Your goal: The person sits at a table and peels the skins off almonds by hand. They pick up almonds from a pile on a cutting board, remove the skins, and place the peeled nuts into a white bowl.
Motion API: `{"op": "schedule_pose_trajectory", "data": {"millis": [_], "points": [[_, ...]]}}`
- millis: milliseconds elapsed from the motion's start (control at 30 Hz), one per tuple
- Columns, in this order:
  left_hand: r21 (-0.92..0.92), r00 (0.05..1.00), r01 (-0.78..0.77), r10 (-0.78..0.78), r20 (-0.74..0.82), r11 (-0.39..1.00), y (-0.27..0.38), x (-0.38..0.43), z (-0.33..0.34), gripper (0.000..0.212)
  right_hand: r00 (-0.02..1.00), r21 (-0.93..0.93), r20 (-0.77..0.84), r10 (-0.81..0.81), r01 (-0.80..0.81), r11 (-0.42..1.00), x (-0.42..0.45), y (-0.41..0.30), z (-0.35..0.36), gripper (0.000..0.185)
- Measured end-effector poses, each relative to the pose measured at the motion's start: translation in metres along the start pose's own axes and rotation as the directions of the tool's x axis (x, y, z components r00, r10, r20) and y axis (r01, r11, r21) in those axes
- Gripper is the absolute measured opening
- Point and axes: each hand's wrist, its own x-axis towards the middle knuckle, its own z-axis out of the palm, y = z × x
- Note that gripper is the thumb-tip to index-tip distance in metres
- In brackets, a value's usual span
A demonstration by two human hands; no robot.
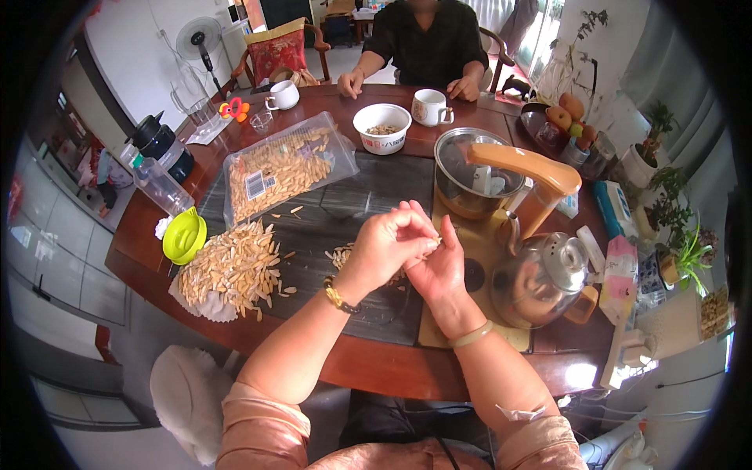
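My left hand [382, 244] and my right hand [442, 267] meet over the dark tea-tray inlay. The left thumb and fingertips pinch a small pale seed [436, 239] against the right hand. Its palm is partly turned up with the thumb raised; its fingers are partly hidden behind the left hand, so whether they grip is unclear. Beneath the hands lies a small heap of seed pieces [341, 255], partly covered. To the left is a large pile of tan seeds or husks [235, 267] on a pale cloth [208, 306]. Beyond it lies a clear plastic bag [282, 161] full of long tan seeds.
A white tub [382, 130] holds shelled pieces. On the right stand a metal kettle [540, 279] and a lidded pot [479, 170] under an orange handle [529, 164]. A lime-green bowl [185, 236] and plastic bottle [158, 182] stand left. Another person [426, 47] sits opposite.
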Motion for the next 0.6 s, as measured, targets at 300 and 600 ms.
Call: {"op": "schedule_pose_trajectory", "data": {"millis": [300,600], "points": [[-0.643,0.987,0.100,0.006,0.160,0.760,0.018,-0.006,0.001,0.006,0.999,0.015,0.018,0.032,-0.032,0.999,-0.002,-0.001,-0.004,0.054],[-0.771,0.849,0.224,0.270,0.455,0.596,0.085,-0.066,0.030,0.012,0.999,0.179,0.004,0.038,-0.038,0.983,0.001,0.006,-0.008,0.053]]}}
